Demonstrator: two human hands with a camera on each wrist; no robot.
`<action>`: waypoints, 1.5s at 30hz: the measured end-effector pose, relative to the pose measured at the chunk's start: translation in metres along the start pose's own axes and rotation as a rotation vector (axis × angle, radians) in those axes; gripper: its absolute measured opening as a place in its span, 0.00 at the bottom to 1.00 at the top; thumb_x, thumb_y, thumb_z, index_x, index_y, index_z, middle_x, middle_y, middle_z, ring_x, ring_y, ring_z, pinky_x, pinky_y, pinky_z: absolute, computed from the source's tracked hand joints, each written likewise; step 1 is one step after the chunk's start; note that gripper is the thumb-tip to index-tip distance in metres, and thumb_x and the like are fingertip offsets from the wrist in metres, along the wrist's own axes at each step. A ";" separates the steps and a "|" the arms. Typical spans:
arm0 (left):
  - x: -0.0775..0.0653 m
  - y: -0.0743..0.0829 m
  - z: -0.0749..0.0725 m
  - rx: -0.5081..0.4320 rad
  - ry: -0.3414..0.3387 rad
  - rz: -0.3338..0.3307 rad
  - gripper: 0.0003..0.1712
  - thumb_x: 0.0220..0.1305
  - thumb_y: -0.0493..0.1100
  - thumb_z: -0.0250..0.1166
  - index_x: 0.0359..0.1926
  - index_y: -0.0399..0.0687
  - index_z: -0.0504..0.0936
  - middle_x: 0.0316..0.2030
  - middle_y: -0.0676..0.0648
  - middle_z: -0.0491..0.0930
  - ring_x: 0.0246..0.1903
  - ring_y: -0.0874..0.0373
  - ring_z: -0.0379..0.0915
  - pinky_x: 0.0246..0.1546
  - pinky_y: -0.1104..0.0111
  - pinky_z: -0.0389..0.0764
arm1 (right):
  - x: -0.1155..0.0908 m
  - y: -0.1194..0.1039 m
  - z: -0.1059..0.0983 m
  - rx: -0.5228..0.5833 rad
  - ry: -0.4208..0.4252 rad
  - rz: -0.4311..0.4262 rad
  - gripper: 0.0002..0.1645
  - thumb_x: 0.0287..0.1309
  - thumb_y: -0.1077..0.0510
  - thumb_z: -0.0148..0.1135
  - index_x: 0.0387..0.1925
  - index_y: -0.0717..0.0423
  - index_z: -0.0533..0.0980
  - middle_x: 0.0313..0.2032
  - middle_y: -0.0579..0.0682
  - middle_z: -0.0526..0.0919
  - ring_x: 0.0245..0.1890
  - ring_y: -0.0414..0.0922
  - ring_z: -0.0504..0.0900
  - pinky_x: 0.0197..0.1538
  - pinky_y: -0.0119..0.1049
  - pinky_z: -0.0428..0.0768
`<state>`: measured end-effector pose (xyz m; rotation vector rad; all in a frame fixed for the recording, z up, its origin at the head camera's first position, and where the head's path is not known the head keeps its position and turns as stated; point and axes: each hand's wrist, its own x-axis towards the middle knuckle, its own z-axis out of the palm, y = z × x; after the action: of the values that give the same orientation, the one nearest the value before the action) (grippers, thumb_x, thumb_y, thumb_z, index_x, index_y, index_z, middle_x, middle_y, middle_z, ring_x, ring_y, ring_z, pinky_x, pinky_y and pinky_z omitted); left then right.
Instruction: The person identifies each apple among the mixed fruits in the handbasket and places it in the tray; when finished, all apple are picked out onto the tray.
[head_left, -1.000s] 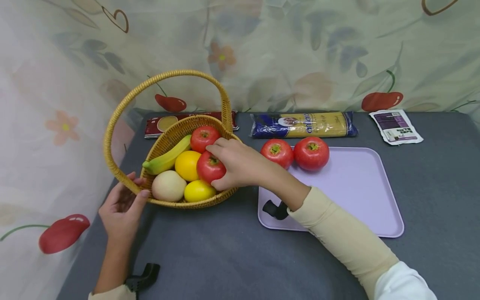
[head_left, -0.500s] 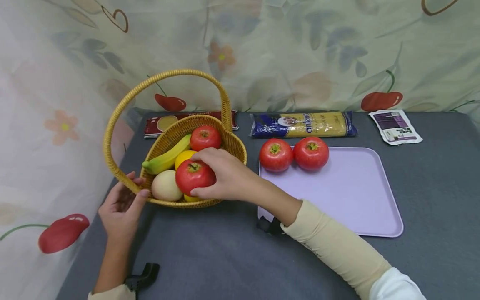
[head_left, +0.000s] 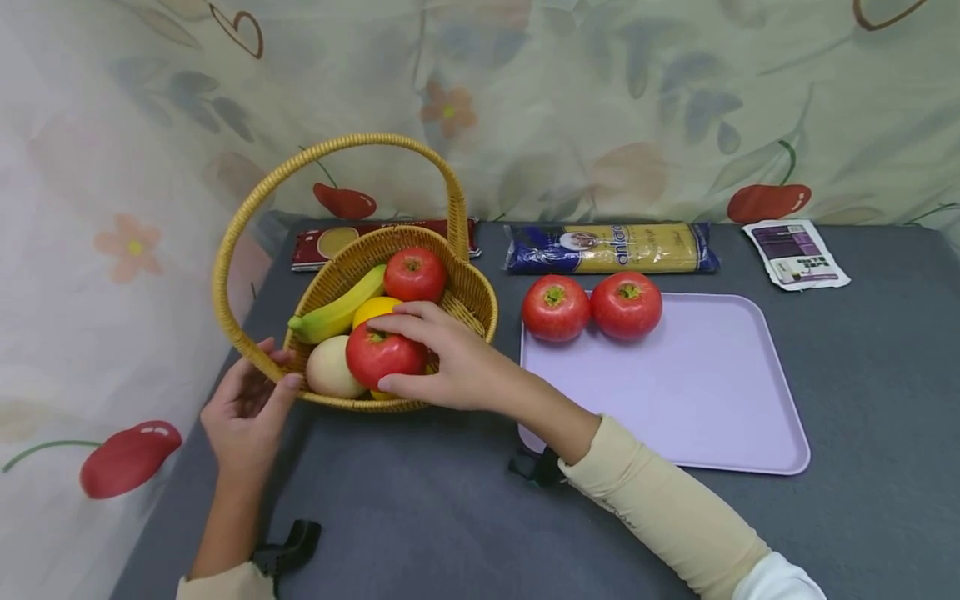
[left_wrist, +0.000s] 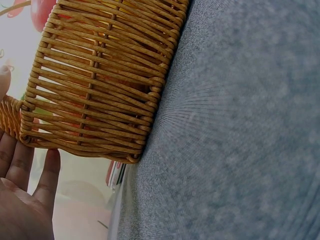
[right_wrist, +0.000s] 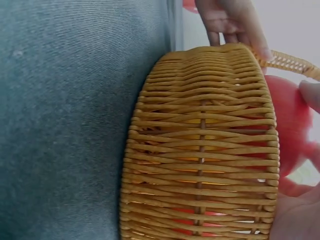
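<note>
My right hand (head_left: 457, 358) grips a red round fruit (head_left: 384, 357) with a green crown over the front of the wicker basket (head_left: 480, 292). In the right wrist view, this red fruit (right_wrist: 287, 120) shows above the basket's rim. My left hand (head_left: 243, 408) pinches the basket at the left foot of its handle (head_left: 228, 312), thumb on one side and fingers on the other. Inside are a banana (head_left: 337, 308), another red fruit (head_left: 414, 275), an orange-yellow fruit (head_left: 375, 308), a pale round fruit (head_left: 332, 368) and a yellow fruit, mostly hidden under the held one.
Two more red fruits (head_left: 555, 308) sit at the back left of a lilac tray (head_left: 705, 392) on the right. Behind stand a red packet (head_left: 307, 250), a blue and yellow pasta bag (head_left: 622, 248) and a white and purple sachet (head_left: 797, 254). A patterned cloth hangs behind.
My right hand has brought the red fruit from the basket's right side leftward and nearer to me, so it now covers most of the yellow fruit. My left hand stays on the basket.
</note>
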<state>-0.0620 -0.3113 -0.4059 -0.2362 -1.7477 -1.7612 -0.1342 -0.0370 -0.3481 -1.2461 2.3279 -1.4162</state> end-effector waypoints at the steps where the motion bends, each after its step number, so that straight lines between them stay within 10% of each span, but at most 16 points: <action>1: 0.000 0.000 0.000 -0.001 -0.002 0.002 0.25 0.53 0.17 0.65 0.55 0.19 0.77 0.44 0.34 0.83 0.45 0.50 0.83 0.46 0.72 0.83 | 0.000 0.000 0.000 0.002 0.008 -0.001 0.36 0.58 0.49 0.71 0.67 0.49 0.71 0.65 0.50 0.69 0.62 0.43 0.68 0.57 0.35 0.77; 45: 0.000 -0.002 0.000 -0.006 0.006 0.008 0.25 0.53 0.15 0.64 0.55 0.19 0.77 0.44 0.34 0.84 0.45 0.51 0.83 0.47 0.72 0.82 | -0.030 -0.005 -0.017 0.221 0.186 0.079 0.41 0.49 0.55 0.78 0.65 0.51 0.70 0.58 0.45 0.73 0.53 0.45 0.77 0.47 0.35 0.84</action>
<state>-0.0634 -0.3115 -0.4072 -0.2398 -1.7353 -1.7597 -0.1206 -0.0053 -0.3428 -0.9899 2.2266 -1.7723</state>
